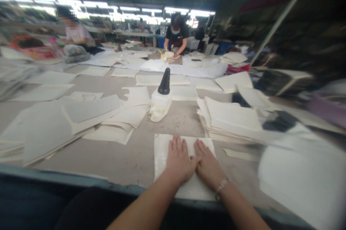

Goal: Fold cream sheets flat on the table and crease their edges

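"Sheets [48, 125], cream and pale grey, in loose overlapping piles left of the squeeze bottle [162, 102] with the black cone nozzle. And the hands?"

"Left hand [180, 159] is flat, fingers straight, on the near side of the bottle. It's resting on a cream rectangular sheet [197, 188], not gripping anything. That sheet lies on the beige tabletop [135, 165], nearer than the bottle and slightly right of it. Right hand [208, 165], the one with the bracelet [223, 185], same deal: palm down, thumbs together, nothing pinched."

"Further over?"

"Thick stack [232, 115] right of the bottle, plus a narrow strip [238, 154], nearer and to the bottle's right."

"So what could go wrong?"

"Imo an uneven push could skid or crease that sheet, since it reaches the table's near edge. A careless forward reach might knock the bottle too. Can't tell what's in it, but a spill would be annoying."

"Any brands?"

"Nothing readable. No legible label on the bottle, and the pale mark on the dark top of the co-worker [177, 37] beyond it is too tiny."
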`<state>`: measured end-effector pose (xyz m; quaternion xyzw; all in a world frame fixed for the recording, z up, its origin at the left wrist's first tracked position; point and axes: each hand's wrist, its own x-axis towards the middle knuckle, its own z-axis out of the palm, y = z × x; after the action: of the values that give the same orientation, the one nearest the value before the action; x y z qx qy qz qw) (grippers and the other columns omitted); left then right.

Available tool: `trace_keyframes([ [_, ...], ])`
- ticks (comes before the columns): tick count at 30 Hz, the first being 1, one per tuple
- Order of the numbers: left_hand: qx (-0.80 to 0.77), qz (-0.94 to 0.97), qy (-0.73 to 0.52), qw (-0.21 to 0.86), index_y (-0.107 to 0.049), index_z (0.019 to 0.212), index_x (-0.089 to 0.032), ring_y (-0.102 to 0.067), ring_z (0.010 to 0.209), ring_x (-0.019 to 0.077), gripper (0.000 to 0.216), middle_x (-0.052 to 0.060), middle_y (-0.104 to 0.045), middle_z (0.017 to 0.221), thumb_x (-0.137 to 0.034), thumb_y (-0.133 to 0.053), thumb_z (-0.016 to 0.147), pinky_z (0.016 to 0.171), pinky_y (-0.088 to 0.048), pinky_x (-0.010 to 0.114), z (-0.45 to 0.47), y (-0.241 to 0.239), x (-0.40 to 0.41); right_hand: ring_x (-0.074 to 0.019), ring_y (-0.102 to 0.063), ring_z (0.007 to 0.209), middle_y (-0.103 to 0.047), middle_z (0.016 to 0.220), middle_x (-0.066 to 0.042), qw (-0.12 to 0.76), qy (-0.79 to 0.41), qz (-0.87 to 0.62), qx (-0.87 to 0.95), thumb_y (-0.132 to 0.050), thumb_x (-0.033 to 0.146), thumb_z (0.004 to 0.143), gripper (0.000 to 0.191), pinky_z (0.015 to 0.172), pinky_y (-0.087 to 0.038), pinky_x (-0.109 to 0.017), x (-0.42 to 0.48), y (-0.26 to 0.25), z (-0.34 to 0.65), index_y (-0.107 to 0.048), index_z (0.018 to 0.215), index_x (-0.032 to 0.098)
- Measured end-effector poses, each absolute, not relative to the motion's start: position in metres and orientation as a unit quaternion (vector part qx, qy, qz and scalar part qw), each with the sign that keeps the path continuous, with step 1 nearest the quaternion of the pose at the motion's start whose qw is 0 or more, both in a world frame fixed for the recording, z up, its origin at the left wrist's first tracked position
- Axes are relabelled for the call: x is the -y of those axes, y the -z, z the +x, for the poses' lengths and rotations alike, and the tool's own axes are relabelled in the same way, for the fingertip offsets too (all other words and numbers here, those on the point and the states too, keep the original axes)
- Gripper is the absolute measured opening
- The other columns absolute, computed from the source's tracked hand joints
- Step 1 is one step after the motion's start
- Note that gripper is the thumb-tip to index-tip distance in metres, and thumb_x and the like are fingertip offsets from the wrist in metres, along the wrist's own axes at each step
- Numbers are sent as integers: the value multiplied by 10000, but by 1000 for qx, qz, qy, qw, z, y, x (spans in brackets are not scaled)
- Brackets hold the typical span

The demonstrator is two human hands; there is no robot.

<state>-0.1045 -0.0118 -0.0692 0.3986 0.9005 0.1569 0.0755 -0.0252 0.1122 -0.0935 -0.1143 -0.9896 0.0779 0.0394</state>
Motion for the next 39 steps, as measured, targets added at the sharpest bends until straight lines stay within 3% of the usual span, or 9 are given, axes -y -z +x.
trace_keyframes([
  [7,-923,362,-127,34,-257,1399,-30,-54,1377,359,881,228,-177,1479,-685,-221,811,1098,-106,513,-126,76,32,-246,-245,1341,-310,1437,-152,33,-87,-133,987,-344,375,911,565,1098,-248,-426,-111,82,-21,-396,1355,29],
  [26,-941,323,-100,-24,-311,1396,-121,-123,1360,397,838,239,-251,1454,-699,-277,790,1081,-92,530,-133,78,41,-247,-221,1348,-284,1451,-153,20,-80,-161,983,-310,323,902,563,1094,-215,-442,-104,86,-25,-364,1370,14],
  [39,-946,315,-23,-75,-362,1373,-152,-252,1302,440,740,257,-337,1394,-627,-387,807,1025,-202,540,-128,68,42,-238,-136,1371,-209,1482,-139,-9,-150,-189,970,-365,318,906,582,1122,-120,-406,-103,70,-25,-302,1403,22],
])
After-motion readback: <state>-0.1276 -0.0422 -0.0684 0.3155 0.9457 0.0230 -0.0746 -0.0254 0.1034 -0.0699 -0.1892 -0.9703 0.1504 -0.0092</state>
